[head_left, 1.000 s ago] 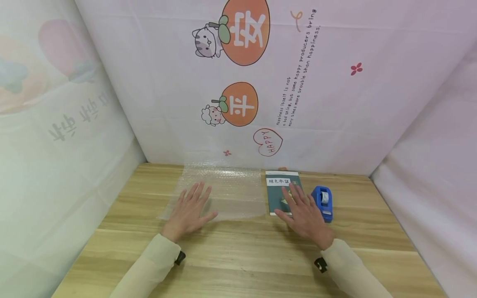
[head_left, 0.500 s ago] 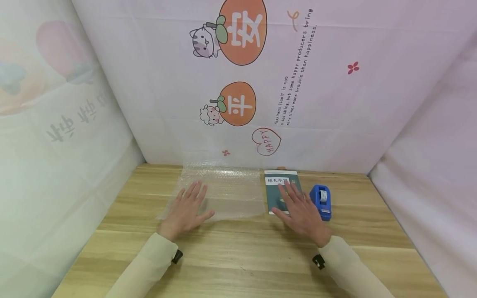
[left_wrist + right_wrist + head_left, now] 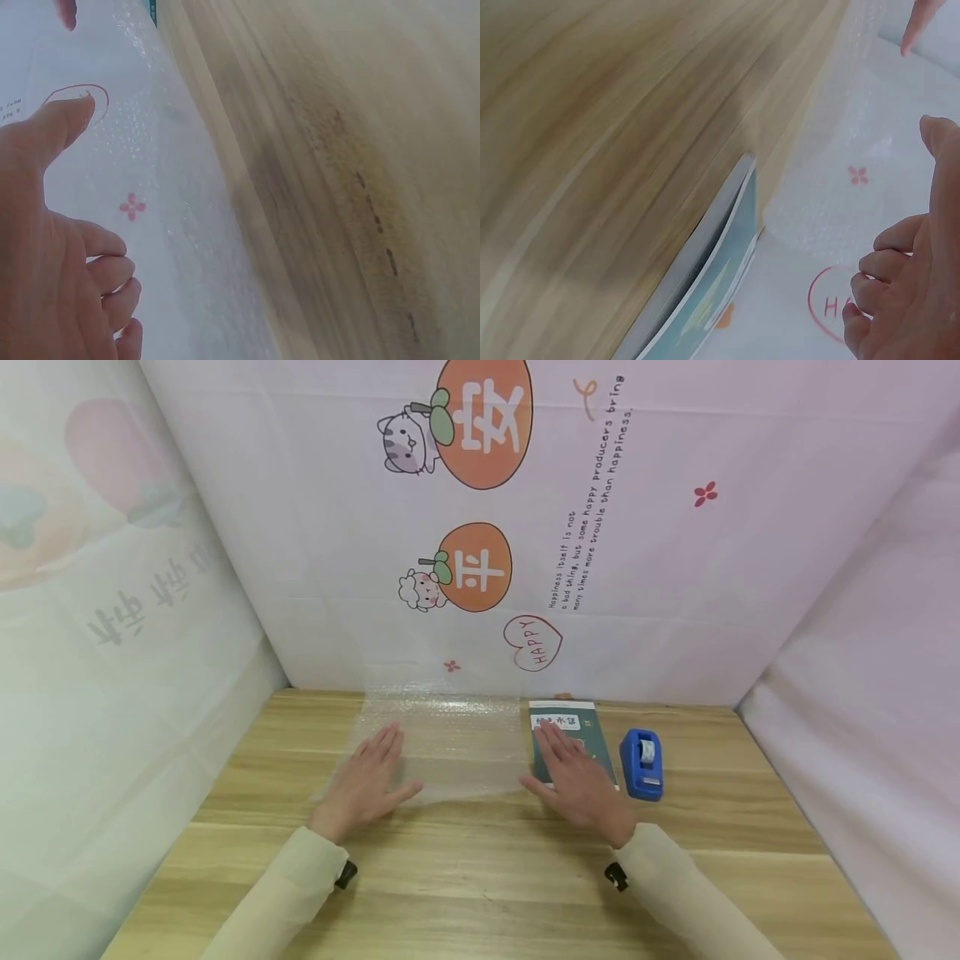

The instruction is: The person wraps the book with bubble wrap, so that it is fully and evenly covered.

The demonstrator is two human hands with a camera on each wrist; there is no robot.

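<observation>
A clear sheet of bubble wrap (image 3: 461, 743) lies flat near the back of the wooden table, its far part reaching the backdrop. My left hand (image 3: 367, 781) is over its left side, fingers extended and thumb spread inward; contact is hard to tell. To the right of the wrap lies a green book (image 3: 592, 739) with a white title label. Over the book's left part is my right hand (image 3: 581, 787), fingers straight and thumb pointing left, hiding some of the cover. In the right wrist view the book (image 3: 709, 296) shows its edge, with the cover slightly parted from the pages.
A blue tape dispenser (image 3: 642, 768) with a roll of tape stands right of the book. Printed white cloth (image 3: 637, 635) hangs behind the table, and cloth also closes in both sides. The wooden table (image 3: 480, 877) extends toward me.
My right hand has shifted left across the book, away from the tape dispenser, uncovering the cover's right part. The left hand stays over the wrap. The head view has drifted slightly.
</observation>
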